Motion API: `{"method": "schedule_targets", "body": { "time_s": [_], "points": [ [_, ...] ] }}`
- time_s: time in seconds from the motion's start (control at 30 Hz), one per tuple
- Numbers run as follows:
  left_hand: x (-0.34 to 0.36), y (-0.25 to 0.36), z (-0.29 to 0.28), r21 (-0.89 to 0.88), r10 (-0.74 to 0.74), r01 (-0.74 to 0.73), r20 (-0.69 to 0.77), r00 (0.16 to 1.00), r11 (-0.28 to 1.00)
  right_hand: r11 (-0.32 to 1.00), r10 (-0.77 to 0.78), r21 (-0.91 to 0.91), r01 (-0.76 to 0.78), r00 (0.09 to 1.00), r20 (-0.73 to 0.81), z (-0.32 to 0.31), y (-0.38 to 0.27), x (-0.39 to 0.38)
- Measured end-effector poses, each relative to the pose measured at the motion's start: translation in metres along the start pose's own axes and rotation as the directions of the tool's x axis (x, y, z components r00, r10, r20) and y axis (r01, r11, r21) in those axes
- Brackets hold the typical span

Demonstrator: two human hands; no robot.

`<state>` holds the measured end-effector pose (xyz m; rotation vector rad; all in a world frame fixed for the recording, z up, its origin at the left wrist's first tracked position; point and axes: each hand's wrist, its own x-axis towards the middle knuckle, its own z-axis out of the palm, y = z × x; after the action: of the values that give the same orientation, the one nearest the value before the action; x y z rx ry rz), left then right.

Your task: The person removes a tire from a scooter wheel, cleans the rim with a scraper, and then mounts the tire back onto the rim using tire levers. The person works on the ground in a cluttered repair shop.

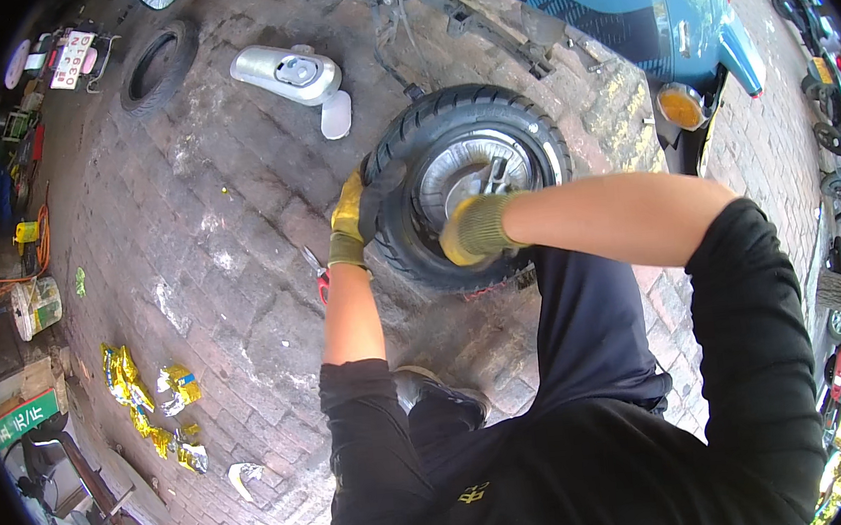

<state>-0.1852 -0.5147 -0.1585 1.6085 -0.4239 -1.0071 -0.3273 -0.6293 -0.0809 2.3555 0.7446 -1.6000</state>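
Note:
A black tyre is fitted round a silver metal hub, and the wheel lies flat on the paving in front of me. My left hand, in a yellow and dark work glove, grips the tyre's left side. Over the lower part of the hub is my right hand, gloved alike. Its fingers are curled down, and whatever they hold is hidden. A metal fitting sticks up from the hub beside that hand. Red-handled pliers or cutters lie near my left wrist.
Beyond the wheel stands a blue vehicle body with an orange lamp. A silver-grey cover and a loose tyre lie at the far left. Yellow wrappers and a white bucket are farther left.

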Motion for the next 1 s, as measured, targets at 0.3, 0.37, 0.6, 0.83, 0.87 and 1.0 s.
{"method": "schedule_targets", "body": {
  "time_s": [0.3, 0.37, 0.6, 0.83, 0.87, 1.0],
  "points": [
    [0.032, -0.017, -0.021, -0.279, -0.052, 0.149, 0.328, 0.943, 0.949, -0.205, 0.051, 0.866, 0.457, 0.888, -0.457, 0.121, -0.024, -0.012],
    [0.039, -0.026, -0.025, -0.280, -0.048, 0.156, 0.359, 0.932, 0.947, -0.587, 0.027, 0.783, 0.207, 0.971, -0.237, 0.111, -0.037, -0.018],
    [0.054, -0.047, -0.031, -0.284, -0.057, 0.184, 0.402, 0.914, 0.941, -0.861, 0.147, 0.504, 0.071, 0.983, 0.113, 0.075, -0.085, -0.027],
    [0.060, -0.042, -0.034, -0.286, -0.044, 0.177, 0.417, 0.908, 0.942, -0.897, 0.275, 0.401, 0.186, 0.946, 0.174, 0.073, -0.131, -0.003],
    [0.061, -0.045, -0.038, -0.276, -0.038, 0.162, 0.404, 0.914, 0.947, -0.895, 0.296, 0.394, 0.209, 0.939, 0.175, 0.070, -0.134, -0.002],
    [0.061, -0.034, -0.031, -0.282, -0.029, 0.156, 0.407, 0.913, 0.947, -0.915, 0.347, 0.270, 0.300, 0.926, 0.146, 0.090, -0.161, 0.027]
  ]
}}
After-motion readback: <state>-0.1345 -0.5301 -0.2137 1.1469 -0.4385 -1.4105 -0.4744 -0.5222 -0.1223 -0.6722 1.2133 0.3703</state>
